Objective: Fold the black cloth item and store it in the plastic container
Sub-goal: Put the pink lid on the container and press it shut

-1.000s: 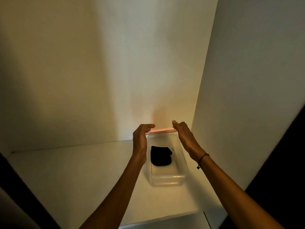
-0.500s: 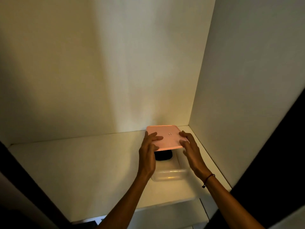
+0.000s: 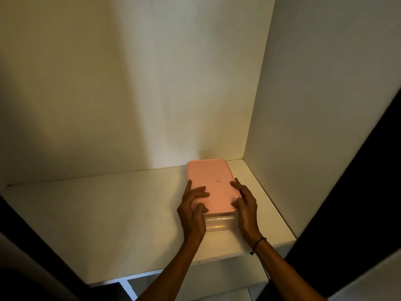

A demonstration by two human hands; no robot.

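I see a white shelf point(image 3: 97, 213) enclosed by a pale back wall point(image 3: 130, 83) and a right side panel point(image 3: 325, 105), lit dimly from the near side. The clear plastic container point(image 3: 220, 223) sits on the shelf toward the far right corner, near the side panel but not touching it, with its long axis running near to far. A pink lid point(image 3: 211, 181) lies flat on top of the container and covers its whole opening; a small dark label point(image 3: 218, 180) marks the lid's centre. Only the near wall of the container is visible below the lid's near edge. The black cloth item cannot be seen; I cannot confirm from this view that it is inside. My left hand point(image 3: 193, 210) rests on the near left part of the lid, fingers point(image 3: 200, 190) spread flat on the lid surface, not curled around anything. My right hand point(image 3: 246, 206) rests on the near right part of the lid, fingers likewise extended and pressed flat on top. A thin dark wristband point(image 3: 258, 243) circles the right wrist.
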